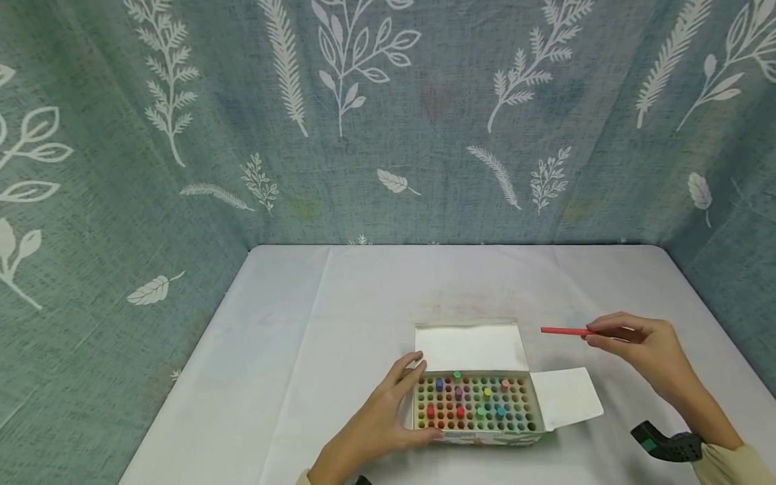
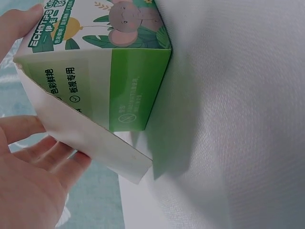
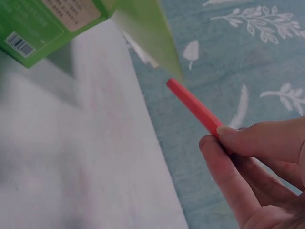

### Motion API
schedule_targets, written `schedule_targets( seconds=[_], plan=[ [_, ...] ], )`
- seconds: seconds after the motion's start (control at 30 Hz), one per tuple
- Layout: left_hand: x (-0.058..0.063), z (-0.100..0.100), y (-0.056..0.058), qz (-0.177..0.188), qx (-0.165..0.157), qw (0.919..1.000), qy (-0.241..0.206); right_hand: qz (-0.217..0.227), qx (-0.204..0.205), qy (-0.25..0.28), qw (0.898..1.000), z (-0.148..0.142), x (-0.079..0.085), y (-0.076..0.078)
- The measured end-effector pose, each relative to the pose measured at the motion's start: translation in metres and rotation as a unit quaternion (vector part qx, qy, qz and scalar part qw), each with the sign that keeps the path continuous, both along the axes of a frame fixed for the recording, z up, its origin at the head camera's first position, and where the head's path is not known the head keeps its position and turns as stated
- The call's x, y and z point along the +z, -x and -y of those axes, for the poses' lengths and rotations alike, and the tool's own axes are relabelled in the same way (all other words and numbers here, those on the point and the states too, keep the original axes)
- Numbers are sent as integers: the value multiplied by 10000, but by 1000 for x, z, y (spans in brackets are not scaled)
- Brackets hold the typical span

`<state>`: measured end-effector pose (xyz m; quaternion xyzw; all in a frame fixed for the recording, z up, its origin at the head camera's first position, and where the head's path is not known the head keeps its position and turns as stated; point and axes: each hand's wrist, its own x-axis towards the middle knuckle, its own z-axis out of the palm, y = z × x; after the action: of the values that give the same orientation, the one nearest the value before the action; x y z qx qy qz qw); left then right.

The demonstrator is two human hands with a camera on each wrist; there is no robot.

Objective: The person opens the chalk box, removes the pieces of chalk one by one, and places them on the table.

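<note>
In the head view, a chalk box [image 1: 494,438] stands near the table's front, its lid folded back. Inside is a grid of holes with several colored chalk sticks poking up, among them a blue one [image 1: 439,384] and a yellow one [image 1: 487,393]. My left hand [image 1: 383,412] grips the box's left end, thumb at the front wall and fingers toward the back corner. In the left wrist view, those fingers touch a white side flap [image 2: 88,129]. Right of the box, my right hand [image 1: 649,350] pinches a red chalk stick [image 3: 194,105] by one end, above the table, its free end pointing left.
The opened lid [image 1: 469,345] leans behind the box, and a right flap [image 1: 568,399] sticks out sideways. A white cloth [image 1: 339,303] covers the table, with faint reddish smudges behind the box. Leaf-patterned curtains [image 1: 424,148] surround the table's back and sides.
</note>
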<state>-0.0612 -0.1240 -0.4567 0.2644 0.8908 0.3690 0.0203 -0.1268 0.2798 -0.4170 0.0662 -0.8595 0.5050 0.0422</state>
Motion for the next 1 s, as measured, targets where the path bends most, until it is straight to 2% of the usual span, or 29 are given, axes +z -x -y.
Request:
schedule_targets(
  seconds=[0.27, 0.57, 0.83, 1.0],
  plan=[
    [-1, 1, 2, 5, 4, 10000, 32, 171, -1, 465, 9988, -7, -19, 11],
    [-1, 2, 1, -32, -31, 10000, -3, 511, -275, 512, 9970, -11, -40, 22],
    [-1, 2, 1, -30, -78, 9999, -65, 672, -577, -339, 9955, -14, -55, 30],
    [-2, 2, 1, -40, -68, 9999, -80, 710, -612, -480, 9944, -14, -66, 35]
  ],
)
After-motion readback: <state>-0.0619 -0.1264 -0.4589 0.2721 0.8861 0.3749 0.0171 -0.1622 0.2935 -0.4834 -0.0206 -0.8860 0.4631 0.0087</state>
